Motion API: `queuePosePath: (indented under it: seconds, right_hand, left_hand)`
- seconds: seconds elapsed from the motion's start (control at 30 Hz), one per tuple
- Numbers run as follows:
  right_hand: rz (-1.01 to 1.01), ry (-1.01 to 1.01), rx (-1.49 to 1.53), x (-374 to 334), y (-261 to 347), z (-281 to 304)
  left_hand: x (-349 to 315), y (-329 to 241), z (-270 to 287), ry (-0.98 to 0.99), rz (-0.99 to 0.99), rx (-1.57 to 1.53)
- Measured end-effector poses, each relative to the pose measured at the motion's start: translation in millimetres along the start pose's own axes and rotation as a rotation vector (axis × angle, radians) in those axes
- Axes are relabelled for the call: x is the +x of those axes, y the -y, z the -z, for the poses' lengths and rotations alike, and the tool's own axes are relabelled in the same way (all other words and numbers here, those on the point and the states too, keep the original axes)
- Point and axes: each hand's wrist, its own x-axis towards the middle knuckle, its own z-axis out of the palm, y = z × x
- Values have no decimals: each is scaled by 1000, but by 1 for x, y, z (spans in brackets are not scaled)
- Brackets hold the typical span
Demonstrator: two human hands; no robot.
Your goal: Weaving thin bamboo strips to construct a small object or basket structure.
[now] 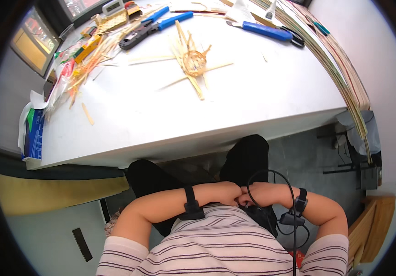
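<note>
While two hands (244,193) meet at waist, one woven base (194,62), three blue-handled tools (271,32)

Your feed is bright and even, sharp at centre. The white counter (170,115) shows mild glare and a dark shadow beneath. Heavy fisheye bending at edges, black vignette corners.

Blue and white carton (35,138) at table's left edge, yellow flat box (87,48) farther back, small white screened device (113,6) at rear.

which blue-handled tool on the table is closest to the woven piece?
The blue-handled pliers lying up left of the woven bamboo piece; the blue-handled cutter lies farther off, up right near the strip stack.
</note>
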Motion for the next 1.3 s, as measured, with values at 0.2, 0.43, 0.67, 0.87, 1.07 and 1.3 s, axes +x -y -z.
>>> queuePosePath:
  seconds: [0.2,0.43,0.67,0.87,1.07,1.3]
  right_hand:
    - [-50,-32,-415,1,31,13]
    - [25,-195,-593,-5,37,11]
    - [-49,-253,-512,-52,51,-1]
    - [-107,-346,-447,-60,53,-20]
    - [-321,-468,-96,-74,48,-23]
    - [-609,-435,324,-168,41,14]
  left_hand:
    - [-3,6,-1,-77,20,-62]
    - [2,1,6,-108,-1,-87]
    - [-7,8,8,-142,-136,-139]
    - [4,9,8,-108,-175,-58]
    - [-25,-4,31,-37,-17,-99]
    - [-156,-87,93,-493,-108,-36]
